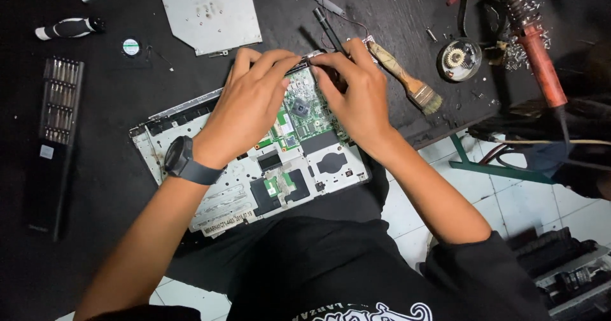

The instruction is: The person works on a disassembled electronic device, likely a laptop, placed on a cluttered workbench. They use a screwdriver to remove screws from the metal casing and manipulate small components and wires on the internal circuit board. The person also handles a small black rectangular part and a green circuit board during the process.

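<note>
Head view showed the opened laptop (254, 168) on the dark table (114, 104), cover plate (207, 12) already off, green board (305, 114) not yet out; left hand (251, 104) and right hand (356, 92) pinched, fingers curled, at its far edge.

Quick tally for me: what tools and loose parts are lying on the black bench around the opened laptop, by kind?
Paint brush: 1
Soldering iron: 1
Screwdriver bit set: 1
Small round fan: 1
Metal cover plate: 1
Black-and-white handled tool: 1
Total: 6
Both hands, left hand and right hand, rest on the laptop.
</note>
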